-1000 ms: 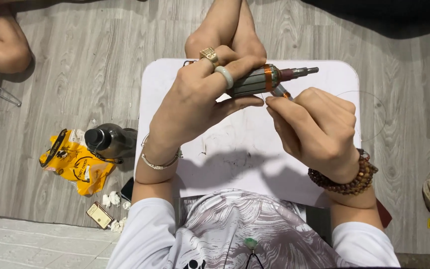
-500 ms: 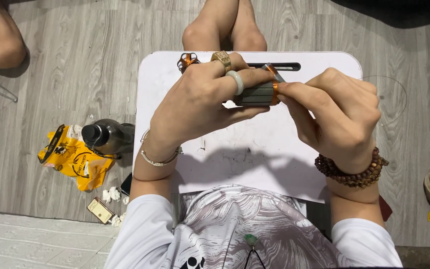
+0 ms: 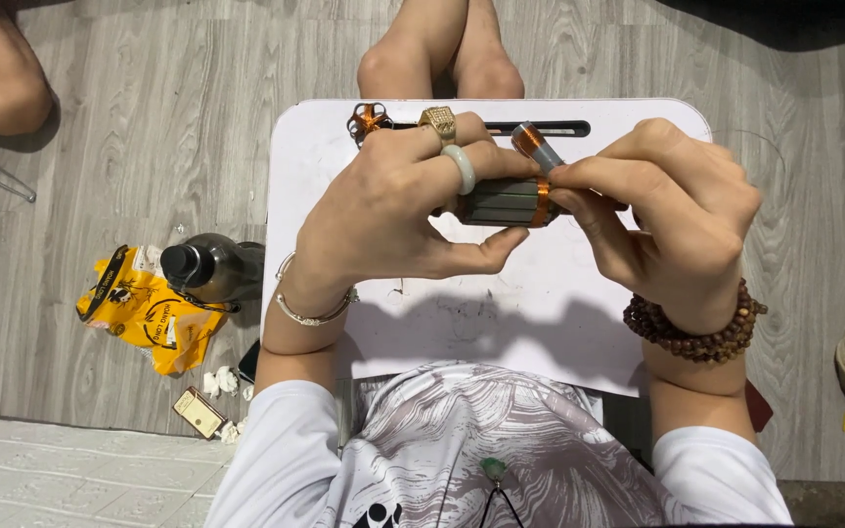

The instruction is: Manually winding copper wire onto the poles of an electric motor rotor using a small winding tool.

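From the head camera, we grip a motor armature (image 3: 506, 200), a dark grey laminated core with orange bands and a copper-coloured end, above the white lap table (image 3: 540, 313). Our left hand (image 3: 393, 210) closes around its left part, ringed fingers over the top and thumb pressed underneath; our right hand (image 3: 677, 210) pinches the right end between fingertips and thumb. We judge this a step of working at that end by hand, so any next move calls for a steady core and fine fingertip work. A small copper winding (image 3: 367, 119) sits at the table's far edge. The room has grey wood-look flooring (image 3: 149, 117), with a dark bottle (image 3: 209, 269) and a yellow packet (image 3: 144, 313) to our left.
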